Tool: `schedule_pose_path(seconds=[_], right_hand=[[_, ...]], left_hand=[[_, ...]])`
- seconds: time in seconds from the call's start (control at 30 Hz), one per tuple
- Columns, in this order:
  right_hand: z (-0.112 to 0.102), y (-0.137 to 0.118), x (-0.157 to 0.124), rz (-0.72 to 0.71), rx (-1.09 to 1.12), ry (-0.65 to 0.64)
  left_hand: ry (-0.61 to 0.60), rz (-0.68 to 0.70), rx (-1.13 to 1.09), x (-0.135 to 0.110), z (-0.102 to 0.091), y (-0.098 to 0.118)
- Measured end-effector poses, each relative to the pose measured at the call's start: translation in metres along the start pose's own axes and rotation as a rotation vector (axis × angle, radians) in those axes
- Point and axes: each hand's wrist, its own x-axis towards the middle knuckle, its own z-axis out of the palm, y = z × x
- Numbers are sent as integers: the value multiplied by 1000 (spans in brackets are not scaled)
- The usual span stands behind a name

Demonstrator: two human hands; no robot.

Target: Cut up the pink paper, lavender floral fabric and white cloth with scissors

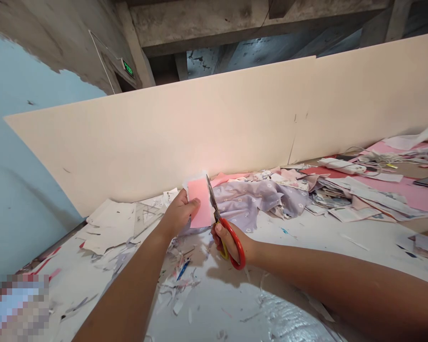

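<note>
My left hand [178, 213] pinches a small pink sheet of paper [199, 202] upright above the table, thumb on its front face. My right hand [231, 241] grips red-handled scissors [224, 227], fingers through the loops. The blades point up and lie along the right edge of the pink sheet, touching it. Both forearms reach in from the bottom of the view.
The white table [306, 237] is littered with paper scraps [178, 280]. A lilac flowered cloth [249, 199] lies behind my hands. White sheets and a clear set square [146, 216] sit left. Pink sheets, printed papers and a white power strip [342, 165] lie right. A tall beige board [199, 128] walls the far edge.
</note>
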Motion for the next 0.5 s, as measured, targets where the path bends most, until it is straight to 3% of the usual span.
schedule_pose_path(seconds=[0.23, 0.37, 0.5], right_hand=[[0, 4, 1, 49, 76, 36], [-2, 6, 2, 2, 62, 40], [-1, 5, 3, -2, 76, 55]], left_hand=[[-57, -30, 16, -1, 1, 0], [-96, -51, 20, -1, 0, -1], [-68, -81, 88, -2, -1, -2]])
